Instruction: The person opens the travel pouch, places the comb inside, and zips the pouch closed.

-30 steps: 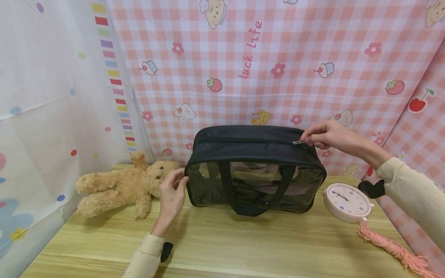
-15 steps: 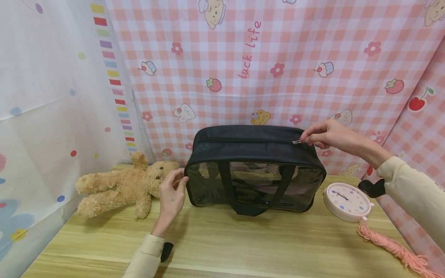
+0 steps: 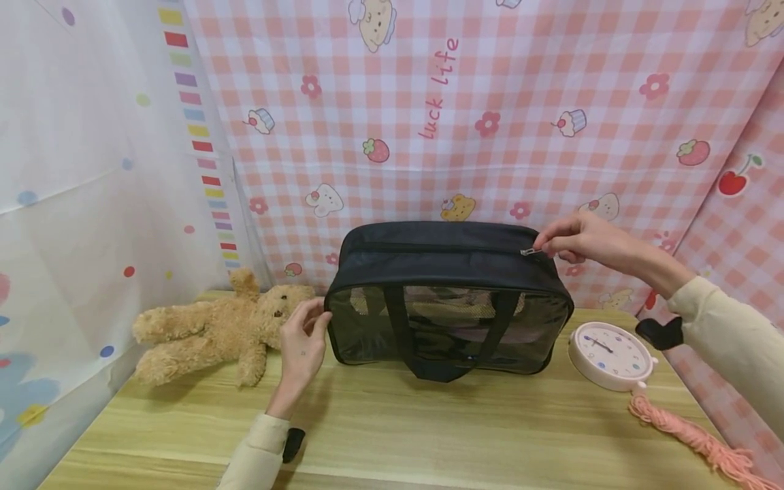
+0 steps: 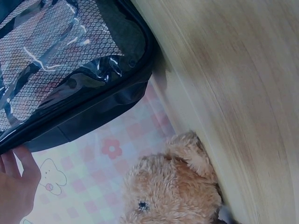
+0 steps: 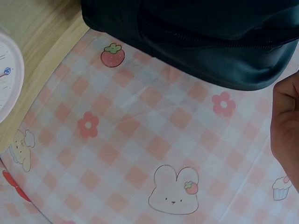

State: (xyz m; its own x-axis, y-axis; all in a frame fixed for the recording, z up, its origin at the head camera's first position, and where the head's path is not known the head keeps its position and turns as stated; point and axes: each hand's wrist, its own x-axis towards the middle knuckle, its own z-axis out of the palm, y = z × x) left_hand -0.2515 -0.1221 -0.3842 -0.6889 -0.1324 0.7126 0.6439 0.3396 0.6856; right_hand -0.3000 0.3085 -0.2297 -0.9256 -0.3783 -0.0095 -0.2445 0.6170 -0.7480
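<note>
A black bag (image 3: pixel 441 269) with a see-through front panel stands upright on the table, its strap handle hanging over the front. My left hand (image 3: pixel 304 344) pinches the bag's left edge between thumb and fingers; the left wrist view shows these fingertips at the dark piping. Over the right end of the bag's top, my right hand (image 3: pixel 584 238) pinches the metal zipper pull (image 3: pixel 529 252). The zipper line (image 5: pixel 210 43) runs along the top in the right wrist view, where only part of that hand shows and the pull is out of sight.
Left of the bag a tan teddy bear (image 3: pixel 229 333) lies on the wooden table (image 3: pixel 392 435), its head close to my left hand. A pink round clock (image 3: pixel 612 355) lies to the right, with a bundle of pink yarn (image 3: pixel 692 435) in front. A checked curtain (image 3: pixel 429 170) hangs behind.
My right hand has shifted slightly to the right with the zipper pull. The left hand stays at the bag's left edge, and the bag stands as before.
</note>
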